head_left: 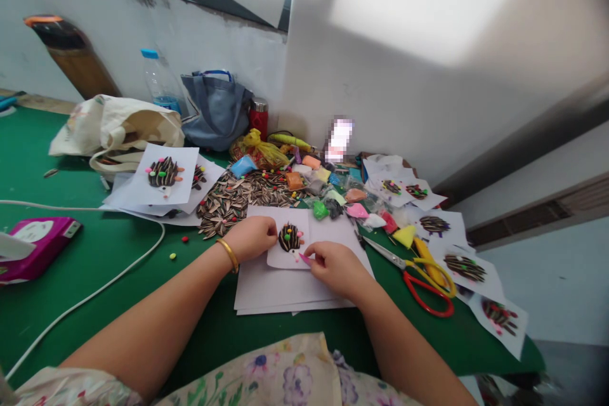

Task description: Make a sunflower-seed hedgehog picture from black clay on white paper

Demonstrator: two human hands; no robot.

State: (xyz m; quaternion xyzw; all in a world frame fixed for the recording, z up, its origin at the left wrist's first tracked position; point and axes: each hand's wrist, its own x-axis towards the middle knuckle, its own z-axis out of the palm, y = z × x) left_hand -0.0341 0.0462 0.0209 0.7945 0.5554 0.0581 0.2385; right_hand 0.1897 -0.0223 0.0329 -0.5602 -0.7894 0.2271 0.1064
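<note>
Hedgehog [290,238] points headfirst toward wearer [290,374].

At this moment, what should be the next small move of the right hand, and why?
I would probably ease the pink pointed piece gently towards the small pink spots on the card. The right hand holds it right beside them, and the left hand, at the card's left edge, may steady it. Whether the tip already touches is too small to tell.
</note>
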